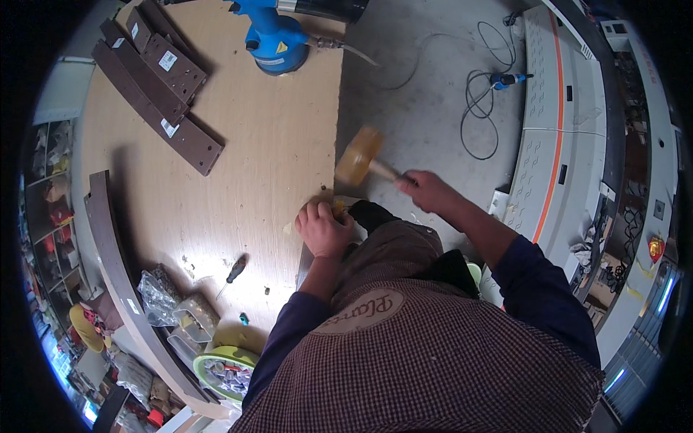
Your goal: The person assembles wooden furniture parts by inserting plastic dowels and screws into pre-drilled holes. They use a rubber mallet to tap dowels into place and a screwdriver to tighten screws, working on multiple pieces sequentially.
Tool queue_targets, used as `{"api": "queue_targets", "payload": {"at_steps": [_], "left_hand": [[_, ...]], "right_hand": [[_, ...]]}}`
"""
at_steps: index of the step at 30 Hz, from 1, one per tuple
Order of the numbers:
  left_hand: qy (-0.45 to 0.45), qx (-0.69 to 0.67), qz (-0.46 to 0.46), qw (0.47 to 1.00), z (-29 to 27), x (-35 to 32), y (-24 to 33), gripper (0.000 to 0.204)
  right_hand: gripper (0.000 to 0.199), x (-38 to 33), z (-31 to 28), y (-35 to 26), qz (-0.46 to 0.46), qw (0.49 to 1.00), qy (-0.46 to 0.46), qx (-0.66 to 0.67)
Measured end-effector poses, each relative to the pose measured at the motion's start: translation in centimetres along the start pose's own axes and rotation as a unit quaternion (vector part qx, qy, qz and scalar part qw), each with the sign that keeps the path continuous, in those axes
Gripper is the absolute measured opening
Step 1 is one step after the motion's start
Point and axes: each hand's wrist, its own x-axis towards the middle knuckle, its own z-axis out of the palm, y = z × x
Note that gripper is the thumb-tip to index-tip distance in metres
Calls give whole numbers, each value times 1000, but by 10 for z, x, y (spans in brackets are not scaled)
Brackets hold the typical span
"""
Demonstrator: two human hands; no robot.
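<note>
My right hand is closed round the handle of a mallet. The mallet's amber head is smeared by motion and hangs above the table's right edge, just beyond my left hand. At that edge my left hand is closed, its fingers curled round a small yellow piece. Only a bit of the yellow piece shows by the thumb, so its kind is hidden. My left hand is low by the tabletop, close to my lap.
The wooden table carries dark brown slats, a blue power tool with a hose, and a screwdriver. A green-rimmed bowl and plastic bags sit near left. A corded blue tool lies on the floor.
</note>
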Motion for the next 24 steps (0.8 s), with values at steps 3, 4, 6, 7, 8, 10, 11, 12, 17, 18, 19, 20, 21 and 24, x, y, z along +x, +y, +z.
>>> {"api": "queue_targets", "payload": {"at_steps": [3, 4, 6, 7, 8, 10, 11, 12, 17, 18, 19, 20, 21, 24], "left_hand": [[-16, -2, -9, 1000, 0, -1, -1, 36], [-8, -4, -6, 1000, 0, -2, -1, 37], [13, -6, 2, 1000, 1, -3, -1, 39], [8, -5, 5, 1000, 1, -3, -1, 40], [1, -3, 3, 1000, 1, -3, -2, 41], [-9, 0, -3, 1000, 0, -4, -3, 42], [-12, -2, -4, 1000, 0, -4, -3, 43], [-13, -1, -1, 1000, 0, -5, -4, 43], [6, 0, 7, 1000, 0, -5, -2, 41], [12, 6, 8, 1000, -1, -5, -2, 40], [9, 6, 12, 1000, -1, -6, -2, 41], [3, 7, 15, 1000, -1, -6, -3, 42], [-10, 13, 9, 1000, -2, -7, -3, 43], [-8, 18, 18, 1000, -2, -8, -2, 41]], "right_hand": [[36, 0, -1, 2, -51, 993, 96, 51], [38, -1, 2, 2, -69, 990, 67, -99], [46, -2, 2, 4, -68, 963, -81, -249], [46, -1, 1, 3, -70, 970, -32, -230], [46, -3, 1, 4, -71, 975, -23, -209], [45, -3, 2, 3, -43, 993, 18, -111], [45, -5, 4, 2, -37, 996, 70, -49], [45, -5, 4, 1, -18, 996, 68, -46], [46, -15, 9, 0, -119, 959, 19, -257], [45, -16, 8, 0, -106, 966, 7, -235], [44, -15, 6, 0, -90, 972, 1, -216], [41, -14, 5, 0, -103, 980, 25, -170], [40, -13, 4, 1, -75, 993, 19, -88], [39, -13, 8, 3, -57, 992, 113, -25]]}}
